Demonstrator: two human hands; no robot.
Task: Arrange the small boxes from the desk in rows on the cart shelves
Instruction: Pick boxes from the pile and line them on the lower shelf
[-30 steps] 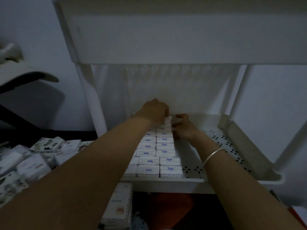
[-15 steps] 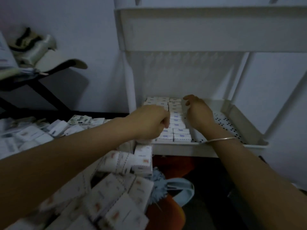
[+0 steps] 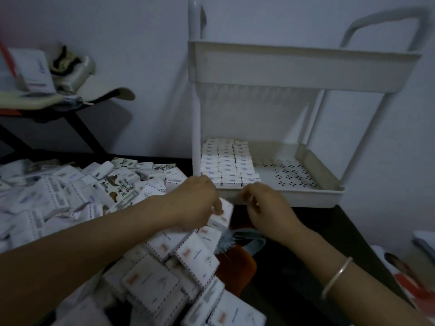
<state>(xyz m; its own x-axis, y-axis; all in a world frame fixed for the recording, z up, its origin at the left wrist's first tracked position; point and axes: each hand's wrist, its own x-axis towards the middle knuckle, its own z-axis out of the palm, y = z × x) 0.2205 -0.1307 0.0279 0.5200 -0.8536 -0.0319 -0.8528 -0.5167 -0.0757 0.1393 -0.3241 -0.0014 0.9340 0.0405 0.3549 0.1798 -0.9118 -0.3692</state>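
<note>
left hand [image 3: 196, 203] grips a small box [image 3: 223, 216] at the desk pile's [image 3: 77, 196] right edge, just near of the cart shelf [image 3: 296, 196].
rows of boxes [image 3: 227, 161] fill the shelf's left side, and its perforated right side lies open. right hand [image 3: 267, 204] is beside, fingers curled; blur hides its grip. box print is unreadable.

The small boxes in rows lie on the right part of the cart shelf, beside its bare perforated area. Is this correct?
Not quite. In the head view the small boxes lie on the left part of the cart shelf, by its left post; the bare perforated area is to their right.
</note>
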